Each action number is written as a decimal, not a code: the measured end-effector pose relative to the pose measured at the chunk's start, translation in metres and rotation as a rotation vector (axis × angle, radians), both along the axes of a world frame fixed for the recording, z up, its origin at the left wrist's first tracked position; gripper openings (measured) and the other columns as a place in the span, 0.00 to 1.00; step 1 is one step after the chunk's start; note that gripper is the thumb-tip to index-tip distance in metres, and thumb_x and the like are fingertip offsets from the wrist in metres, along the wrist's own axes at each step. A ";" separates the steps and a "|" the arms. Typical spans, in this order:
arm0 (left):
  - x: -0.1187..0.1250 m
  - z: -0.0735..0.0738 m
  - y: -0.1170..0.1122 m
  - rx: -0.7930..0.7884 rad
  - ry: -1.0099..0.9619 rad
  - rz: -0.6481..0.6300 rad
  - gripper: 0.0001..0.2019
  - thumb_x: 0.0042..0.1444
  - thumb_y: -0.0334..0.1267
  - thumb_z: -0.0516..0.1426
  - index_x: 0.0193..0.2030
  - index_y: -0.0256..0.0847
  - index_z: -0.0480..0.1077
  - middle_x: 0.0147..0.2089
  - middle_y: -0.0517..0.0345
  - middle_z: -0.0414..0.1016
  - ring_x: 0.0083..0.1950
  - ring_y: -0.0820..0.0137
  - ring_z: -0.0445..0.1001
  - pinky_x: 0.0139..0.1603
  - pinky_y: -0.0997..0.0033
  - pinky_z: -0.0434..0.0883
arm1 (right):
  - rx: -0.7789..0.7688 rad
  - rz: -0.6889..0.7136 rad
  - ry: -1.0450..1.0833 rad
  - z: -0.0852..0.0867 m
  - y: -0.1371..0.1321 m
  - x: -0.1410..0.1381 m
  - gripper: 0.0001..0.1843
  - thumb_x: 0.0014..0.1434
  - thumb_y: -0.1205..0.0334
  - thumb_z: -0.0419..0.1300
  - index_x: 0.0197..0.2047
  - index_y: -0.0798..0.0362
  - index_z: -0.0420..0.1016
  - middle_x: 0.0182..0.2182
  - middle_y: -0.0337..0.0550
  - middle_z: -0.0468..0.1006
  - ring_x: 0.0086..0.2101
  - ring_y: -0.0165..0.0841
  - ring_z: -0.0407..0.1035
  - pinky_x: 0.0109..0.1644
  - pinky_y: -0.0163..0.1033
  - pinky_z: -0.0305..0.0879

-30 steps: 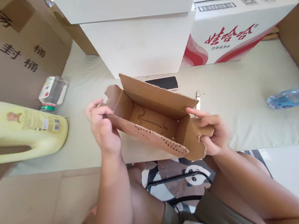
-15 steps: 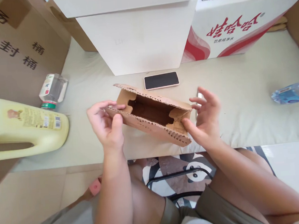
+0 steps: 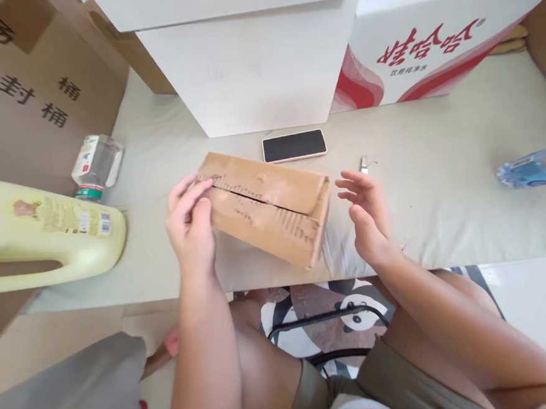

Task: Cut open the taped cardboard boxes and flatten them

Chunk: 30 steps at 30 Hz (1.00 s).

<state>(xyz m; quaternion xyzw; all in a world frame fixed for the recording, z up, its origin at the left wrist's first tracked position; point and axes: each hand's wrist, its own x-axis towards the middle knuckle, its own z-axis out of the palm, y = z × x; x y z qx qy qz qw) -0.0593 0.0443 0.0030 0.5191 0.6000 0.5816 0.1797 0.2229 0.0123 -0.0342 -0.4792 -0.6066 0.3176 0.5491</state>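
A small brown corrugated cardboard box (image 3: 266, 208) lies on the pale cushioned surface (image 3: 440, 193) with its two top flaps folded shut, a seam running along the middle. My left hand (image 3: 191, 226) grips the box's left end, fingers over the top flap and thumb against the side. My right hand (image 3: 366, 213) hovers just right of the box, fingers spread and apart from it, holding nothing.
A phone (image 3: 294, 145) lies face up behind the box, a small metal tool (image 3: 363, 162) beside my right hand. A yellow jug (image 3: 45, 230) and a clear bottle (image 3: 95, 167) lie at left, a blue bottle (image 3: 535, 167) at right. Large cartons (image 3: 254, 62) stand behind.
The box went from open with flaps up to fully closed. My right hand let go of the right flap and drew away; my left hand stayed on the left end.
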 end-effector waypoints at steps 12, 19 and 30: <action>0.003 0.003 0.005 -0.498 -0.651 -0.131 0.25 0.48 0.64 0.61 0.35 0.42 0.75 0.29 0.55 0.78 0.27 0.68 0.71 0.21 0.73 0.64 | -0.140 0.494 0.013 0.009 -0.001 -0.003 0.37 0.71 0.34 0.52 0.78 0.37 0.58 0.79 0.40 0.53 0.79 0.44 0.44 0.82 0.59 0.45; 0.005 0.003 -0.012 -1.110 -0.070 -0.762 0.41 0.47 0.82 0.54 0.35 0.40 0.79 0.37 0.46 0.85 0.19 0.70 0.70 0.21 0.68 0.65 | -0.132 0.290 0.167 0.016 0.006 0.007 0.29 0.69 0.42 0.60 0.69 0.41 0.67 0.71 0.45 0.69 0.70 0.44 0.65 0.76 0.54 0.63; -0.007 -0.029 0.006 -0.134 -0.117 -0.327 0.36 0.58 0.68 0.61 0.70 0.58 0.63 0.79 0.52 0.59 0.78 0.49 0.61 0.74 0.45 0.67 | -0.266 0.514 0.015 0.021 0.002 0.007 0.24 0.68 0.42 0.63 0.62 0.41 0.77 0.72 0.46 0.68 0.75 0.44 0.55 0.73 0.52 0.64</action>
